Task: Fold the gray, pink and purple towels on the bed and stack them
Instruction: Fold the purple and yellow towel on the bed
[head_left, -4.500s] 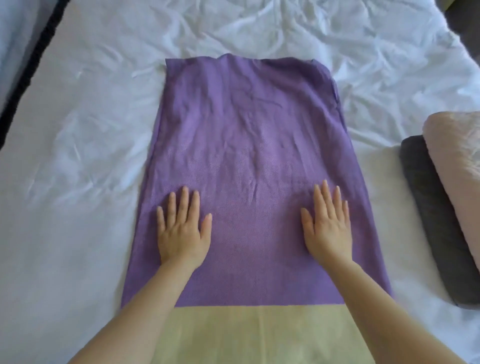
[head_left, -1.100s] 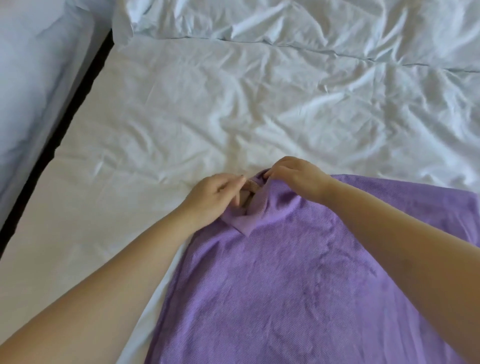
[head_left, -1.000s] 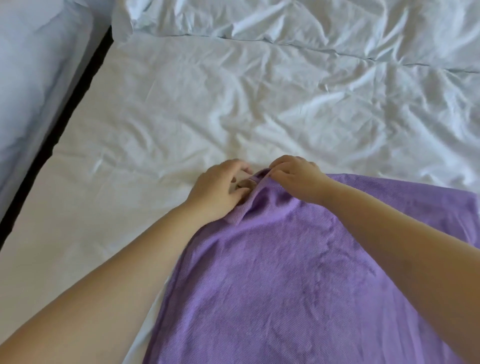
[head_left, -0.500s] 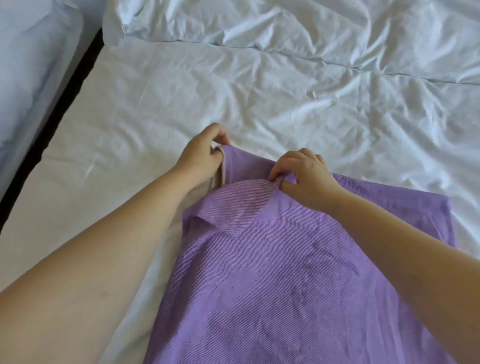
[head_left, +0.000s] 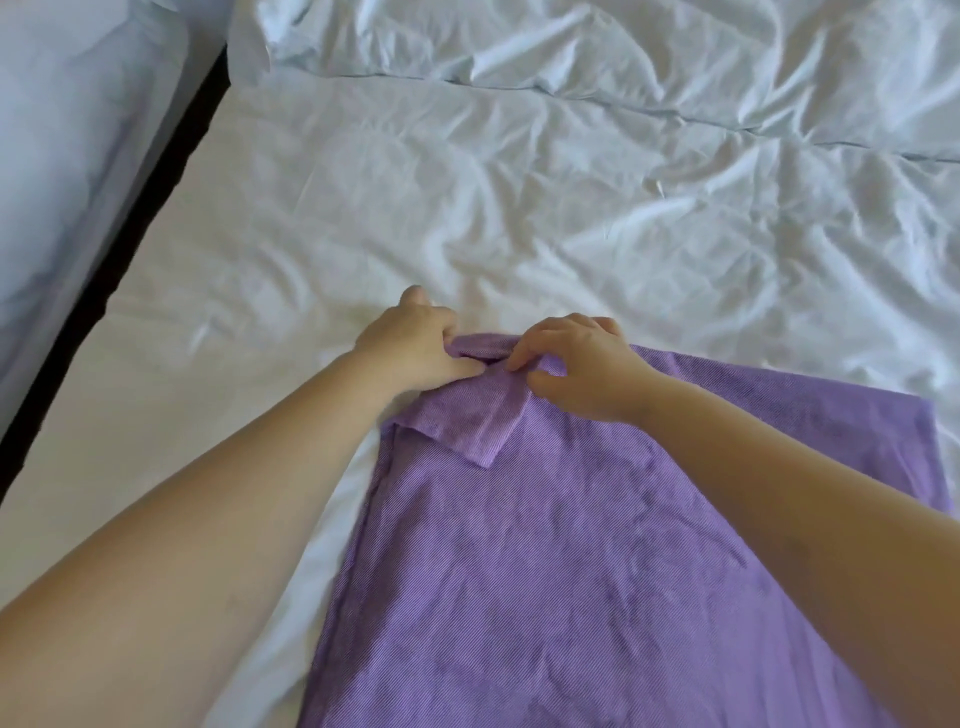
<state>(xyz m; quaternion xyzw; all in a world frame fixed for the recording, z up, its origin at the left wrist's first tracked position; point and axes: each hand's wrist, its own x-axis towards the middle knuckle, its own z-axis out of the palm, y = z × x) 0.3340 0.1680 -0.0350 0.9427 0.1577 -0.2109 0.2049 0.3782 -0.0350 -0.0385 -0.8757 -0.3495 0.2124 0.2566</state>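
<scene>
The purple towel (head_left: 545, 571) lies spread on the white bed sheet (head_left: 363, 218), reaching from the bottom edge up to the middle of the view. Its far left corner is turned over into a small triangular flap. My left hand (head_left: 415, 348) pinches that corner's far edge with curled fingers. My right hand (head_left: 576, 364) pinches the same far edge just to the right, its fingers curled into the cloth. The two hands almost touch. The gray and pink towels are out of view.
A rumpled white duvet (head_left: 623, 57) lies across the far side of the bed. A dark gap (head_left: 104, 249) runs along the bed's left edge, with another white bed (head_left: 67, 135) beyond it.
Both hands came up from lying flat on the towel to its far left corner. In the last half second my left hand drew back toward the right hand and the flap shrank.
</scene>
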